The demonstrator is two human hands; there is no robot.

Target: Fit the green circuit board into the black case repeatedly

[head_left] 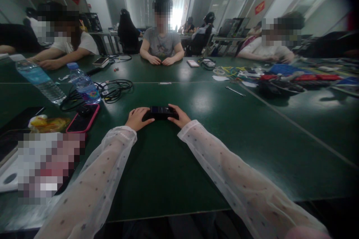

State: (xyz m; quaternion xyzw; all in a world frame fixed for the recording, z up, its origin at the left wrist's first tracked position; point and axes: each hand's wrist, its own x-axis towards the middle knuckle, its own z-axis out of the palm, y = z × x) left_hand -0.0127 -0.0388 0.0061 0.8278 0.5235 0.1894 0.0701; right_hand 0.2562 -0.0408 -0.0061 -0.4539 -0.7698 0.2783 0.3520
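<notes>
A small black box-shaped device (160,112) with a dark screen and tiny light markings lies on the green table (168,164) in front of me. My left hand (138,117) grips its left end, thumb on the near side and fingers on the far side. At its right end, my right hand (178,116) holds it the same way. Both forearms reach forward in sheer white sleeves with dark stars. What kind of device it is, I cannot make out.
To the left are two water bottles (84,84), coiled black cables (119,89), a pink-cased phone (84,119) and a yellowish bag (50,124). A wrench (235,91) lies right, before a pile of cables and tools (297,78). Several people sit around, one directly opposite (162,43).
</notes>
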